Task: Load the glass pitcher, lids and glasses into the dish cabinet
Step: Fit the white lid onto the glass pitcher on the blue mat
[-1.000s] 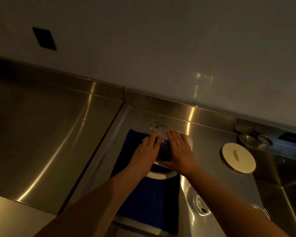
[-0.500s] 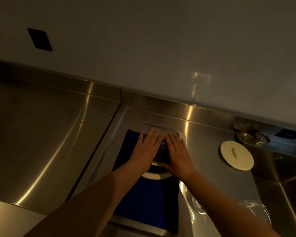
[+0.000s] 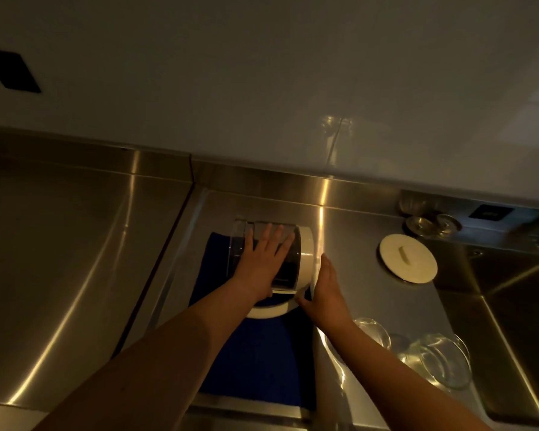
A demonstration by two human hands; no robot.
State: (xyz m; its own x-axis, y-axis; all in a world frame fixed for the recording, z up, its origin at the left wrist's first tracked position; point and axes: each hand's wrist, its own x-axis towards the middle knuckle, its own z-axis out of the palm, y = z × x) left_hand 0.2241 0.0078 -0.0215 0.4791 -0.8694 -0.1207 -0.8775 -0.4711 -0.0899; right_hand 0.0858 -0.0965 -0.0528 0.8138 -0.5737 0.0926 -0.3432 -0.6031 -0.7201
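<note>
- left hand (image 3: 263, 259) lies flat, fingers straight and spread, on the glass pitcher (image 3: 262, 253).
- right hand (image 3: 325, 287), fingers straight, now presses the pitcher's white end (image 3: 307, 253); a second ago both palms lay on top.
- judgement: hands are shifting to lift it; loading not begun.
- pitcher lies on its side on the blue mat (image 3: 255, 353), clear-walled, dark inside.
- white lid (image 3: 408, 258) lies right; glasses (image 3: 433, 359) near right.

Pitcher (image 3: 263, 253) is clear glass with a white base, sitting on a plain deep blue mat (image 3: 259, 365). Counter (image 3: 355, 244) is brushed silver steel. Round lid (image 3: 408, 258) is off-white, glasses (image 3: 436, 359) clear, wall (image 3: 262, 73) plain white.
</note>
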